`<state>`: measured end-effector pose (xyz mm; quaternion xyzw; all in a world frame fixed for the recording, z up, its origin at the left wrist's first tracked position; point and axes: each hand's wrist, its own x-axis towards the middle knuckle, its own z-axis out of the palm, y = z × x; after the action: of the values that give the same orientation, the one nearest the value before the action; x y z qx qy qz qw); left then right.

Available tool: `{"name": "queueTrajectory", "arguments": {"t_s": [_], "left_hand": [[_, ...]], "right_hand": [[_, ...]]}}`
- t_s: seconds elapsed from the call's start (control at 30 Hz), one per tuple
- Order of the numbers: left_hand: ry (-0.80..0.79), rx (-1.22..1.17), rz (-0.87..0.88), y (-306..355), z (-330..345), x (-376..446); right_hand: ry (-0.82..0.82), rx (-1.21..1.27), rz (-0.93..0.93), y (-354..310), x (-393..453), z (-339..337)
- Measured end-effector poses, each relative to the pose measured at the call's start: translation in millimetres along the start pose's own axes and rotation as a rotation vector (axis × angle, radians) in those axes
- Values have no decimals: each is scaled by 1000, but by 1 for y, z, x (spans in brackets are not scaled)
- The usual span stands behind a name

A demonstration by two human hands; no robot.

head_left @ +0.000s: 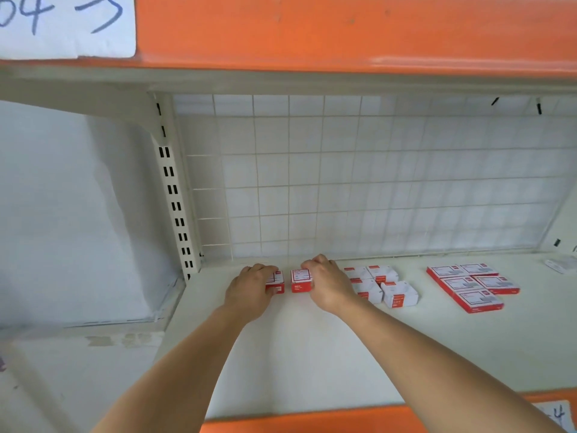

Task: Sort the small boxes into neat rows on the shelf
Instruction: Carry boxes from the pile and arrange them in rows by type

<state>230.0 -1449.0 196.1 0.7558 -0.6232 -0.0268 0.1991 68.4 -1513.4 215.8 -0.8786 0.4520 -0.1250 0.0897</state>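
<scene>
Two small red-and-white boxes lie side by side at the back left of the cream shelf point(312, 354). My left hand point(249, 292) covers and grips the left box point(276, 284); only its right end shows. My right hand point(327, 282) curls over the right edge of the other box point(300, 280). A narrow gap separates the two boxes. Just right of my right hand sits a cluster of several white boxes with red trim point(382, 284). Further right lie several flatter red-and-white boxes point(471, 285) in a loose group.
A white wire grid point(359, 182) backs the shelf, with a slotted upright point(175, 195) at its left. An orange rail point(312, 420) runs along the front edge and another orange shelf edge point(343, 32) hangs overhead. A small pale object point(560, 264) lies at the far right.
</scene>
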Motion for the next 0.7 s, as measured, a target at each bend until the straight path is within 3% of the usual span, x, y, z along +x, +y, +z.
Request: {"name": "queueTrajectory", "arguments": {"t_s": [0.7], "left_hand": [[7,-16,-28,-7,-2,-8]], "right_hand": [[8,132,-70,-11,2,5]]}}
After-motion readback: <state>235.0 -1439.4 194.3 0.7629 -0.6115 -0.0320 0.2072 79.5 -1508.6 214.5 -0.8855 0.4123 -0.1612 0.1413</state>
